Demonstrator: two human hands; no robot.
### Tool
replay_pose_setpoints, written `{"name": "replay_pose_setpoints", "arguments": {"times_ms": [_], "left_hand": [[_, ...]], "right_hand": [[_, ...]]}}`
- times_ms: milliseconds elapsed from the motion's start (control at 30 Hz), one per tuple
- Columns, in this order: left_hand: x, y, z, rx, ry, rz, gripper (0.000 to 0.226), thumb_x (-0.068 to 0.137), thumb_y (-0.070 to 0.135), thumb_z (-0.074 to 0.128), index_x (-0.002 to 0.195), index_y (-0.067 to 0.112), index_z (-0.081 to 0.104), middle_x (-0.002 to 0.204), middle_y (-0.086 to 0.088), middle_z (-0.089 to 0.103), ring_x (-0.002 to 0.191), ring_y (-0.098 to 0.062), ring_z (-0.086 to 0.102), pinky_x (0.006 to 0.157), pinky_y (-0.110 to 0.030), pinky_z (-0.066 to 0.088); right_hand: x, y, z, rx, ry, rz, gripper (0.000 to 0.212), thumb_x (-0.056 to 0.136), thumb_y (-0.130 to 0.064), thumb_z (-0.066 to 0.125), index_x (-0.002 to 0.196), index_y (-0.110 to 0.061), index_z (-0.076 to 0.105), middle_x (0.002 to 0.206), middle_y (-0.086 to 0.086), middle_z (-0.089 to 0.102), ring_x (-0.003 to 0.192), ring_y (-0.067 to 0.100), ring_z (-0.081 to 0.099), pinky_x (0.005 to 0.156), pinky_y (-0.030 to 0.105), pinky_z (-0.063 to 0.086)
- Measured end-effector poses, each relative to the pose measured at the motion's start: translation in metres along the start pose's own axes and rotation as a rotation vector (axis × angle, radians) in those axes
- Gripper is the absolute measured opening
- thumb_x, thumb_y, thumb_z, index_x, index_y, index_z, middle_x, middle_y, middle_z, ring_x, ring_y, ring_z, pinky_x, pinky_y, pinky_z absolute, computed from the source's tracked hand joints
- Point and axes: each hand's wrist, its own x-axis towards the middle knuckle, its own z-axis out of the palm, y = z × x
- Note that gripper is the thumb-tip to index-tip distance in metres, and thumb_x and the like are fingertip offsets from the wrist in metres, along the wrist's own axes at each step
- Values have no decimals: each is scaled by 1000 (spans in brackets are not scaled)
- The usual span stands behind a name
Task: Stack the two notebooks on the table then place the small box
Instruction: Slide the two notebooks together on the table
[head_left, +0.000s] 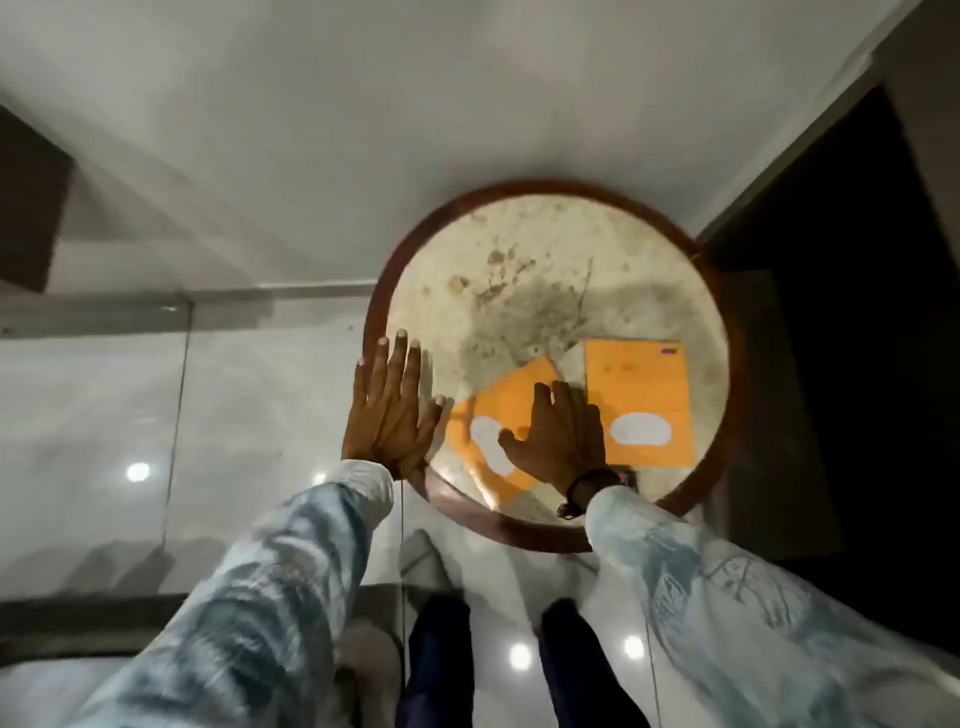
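Two orange notebooks with white oval labels lie on a round table (519, 249) with a pale stone top and a dark wooden rim. One notebook (504, 410) lies tilted near the front. The other notebook (641, 384) lies straight at the right, apart from the first. My right hand (558, 439) rests flat on the tilted notebook, fingers spread. My left hand (392, 410) is flat and open over the table's left rim, holding nothing. A small dark object (626, 477) peeks out behind my right wrist; I cannot tell whether it is the small box.
The table stands in a corner, with a white wall (467, 104) behind and a dark opening (857, 312) to its right. Glossy pale floor tiles (104, 415) spread to the left. My legs (441, 665) are just in front of the table.
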Motion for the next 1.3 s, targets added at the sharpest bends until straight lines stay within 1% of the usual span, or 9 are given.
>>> {"name": "replay_pose_setpoints", "arguments": {"times_ms": [233, 400, 500, 733, 867, 967, 1067, 1133, 1300], "left_hand": [[20, -4, 90, -90, 27, -120, 70, 108, 39, 24, 166, 3, 9, 177, -16, 1, 166, -31, 0, 136, -50, 4], [24, -1, 105, -138, 102, -149, 69, 108, 36, 26, 166, 3, 10, 177, -16, 4, 166, -31, 3, 136, -51, 7], [30, 1, 110, -134, 129, -188, 71, 107, 39, 24, 167, 5, 9, 177, -15, 4, 166, -31, 3, 136, -49, 5], [50, 12, 121, -35, 206, -280, 73, 106, 44, 26, 166, 6, 13, 177, -15, 11, 165, -30, 11, 134, -42, -10], [48, 11, 124, -4, 224, -277, 73, 107, 44, 28, 167, 7, 12, 177, -13, 11, 166, -28, 10, 135, -43, -7], [47, 10, 124, -18, 219, -275, 74, 107, 44, 27, 167, 7, 8, 178, -13, 8, 166, -28, 6, 136, -44, -6], [47, 9, 124, -26, 215, -269, 74, 106, 45, 26, 167, 8, 6, 178, -12, 5, 166, -28, 6, 135, -43, -8], [49, 10, 121, -40, 207, -270, 75, 106, 44, 28, 167, 7, 6, 178, -13, 6, 166, -29, 6, 135, -43, -10], [48, 11, 119, -51, 176, -273, 75, 106, 45, 27, 167, 7, 7, 178, -14, 6, 166, -29, 6, 135, -46, -5]], "right_hand": [[35, -6, 64, -56, 73, -9, 105, 77, -60, 60, 156, -4, 19, 164, 24, 13, 148, 43, 20, 111, 57, 29], [84, 8, 42, -44, -10, -175, 113, 78, -51, 69, 161, -13, 2, 169, 12, -11, 156, 35, 0, 121, 58, 15], [123, 12, 20, -52, -28, -225, 105, 86, -45, 64, 161, -18, -5, 169, 4, -18, 157, 27, -12, 123, 61, 4], [175, 7, 6, -96, 13, -344, 92, 90, -36, 54, 161, -23, -3, 169, -2, -17, 157, 20, -13, 124, 61, -1], [177, 10, 13, -105, 34, -384, 92, 88, -35, 52, 161, -23, -1, 170, -2, -14, 158, 20, -11, 124, 61, -2], [175, 13, 3, -17, 81, -396, 92, 86, -37, 57, 161, -23, 7, 171, -1, -2, 158, 20, -3, 124, 60, 3], [157, 38, -5, 181, 322, -270, 88, 79, -36, 61, 159, -21, 25, 167, 4, 24, 157, 25, 16, 125, 57, 11], [133, 66, -2, 212, 416, -115, 85, 80, -38, 61, 157, -18, 30, 164, 7, 31, 155, 26, 21, 125, 56, 14], [80, 130, 28, 136, 343, 197, 88, 88, -50, 54, 159, -13, 19, 167, 11, 23, 157, 27, 15, 125, 59, 9]]}}
